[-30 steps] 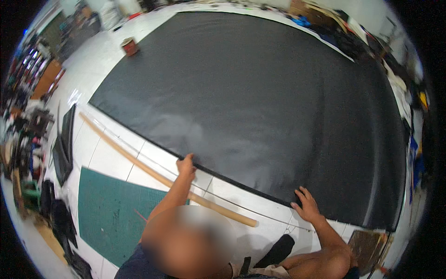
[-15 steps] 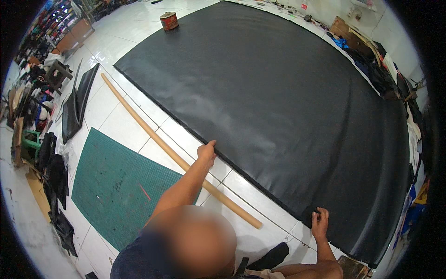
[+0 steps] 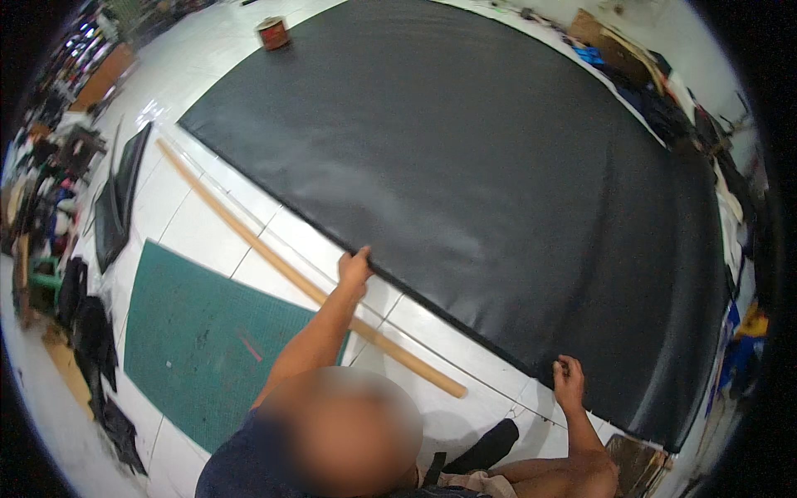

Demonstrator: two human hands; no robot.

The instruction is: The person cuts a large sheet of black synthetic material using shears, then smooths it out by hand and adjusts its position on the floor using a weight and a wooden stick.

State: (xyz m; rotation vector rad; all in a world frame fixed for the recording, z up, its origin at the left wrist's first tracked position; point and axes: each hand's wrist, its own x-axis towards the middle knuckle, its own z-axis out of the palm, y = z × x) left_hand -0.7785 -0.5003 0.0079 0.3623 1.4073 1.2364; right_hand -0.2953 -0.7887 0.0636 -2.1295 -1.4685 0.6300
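Note:
A large black sheet point(image 3: 465, 149) with a smooth, leather-like surface is spread across the floor. Its long near edge runs slantwise from far left to near right. Around the middle of that edge, my left hand point(image 3: 354, 270) is closed, thumb on top and the other fingers partly hidden beneath. Further right along the same edge, my right hand point(image 3: 569, 383) has its fingers bent in a loose pinch on the sheet. Between me and the sheet lies a long tan tube point(image 3: 274, 263), which passes under my left forearm.
A green cutting mat point(image 3: 199, 340) lies to my left. A round red tin point(image 3: 272, 33) stands at the sheet's far left edge. Folded black material point(image 3: 124, 195) and clutter line the left side. Cloth and boards point(image 3: 623, 62) are heaped along the right wall.
The whole view has shifted a little, moving the sheet, tin and tube leftward in the picture. Both hands keep about the same places on the sheet's edge.

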